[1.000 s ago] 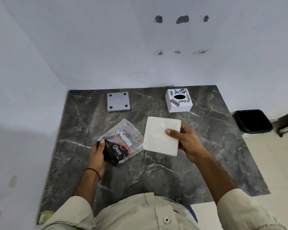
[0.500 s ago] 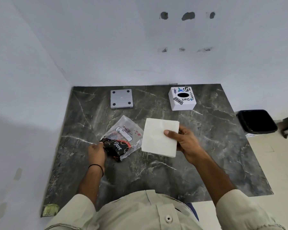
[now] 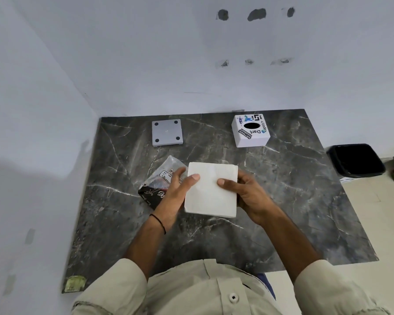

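Observation:
A white stack of tissues (image 3: 210, 196) is held over the middle of the dark marble table (image 3: 293, 201). My right hand (image 3: 246, 194) grips its right edge, thumb on top. My left hand (image 3: 178, 189) grips its left edge, thumb on top and fingers behind. Partly hidden under my left hand, a black-and-clear plastic wrapper (image 3: 156, 185) lies on the table.
A white tissue box (image 3: 250, 130) with stickers and a round black opening stands at the back right. A grey square plate (image 3: 167, 132) with dark feet lies at the back left. A black bin (image 3: 356, 161) stands on the floor, right of the table. Walls close the left and back.
My left hand has let go of the wrapper and moved right to take the stack's left edge. The wrapper stays on the table.

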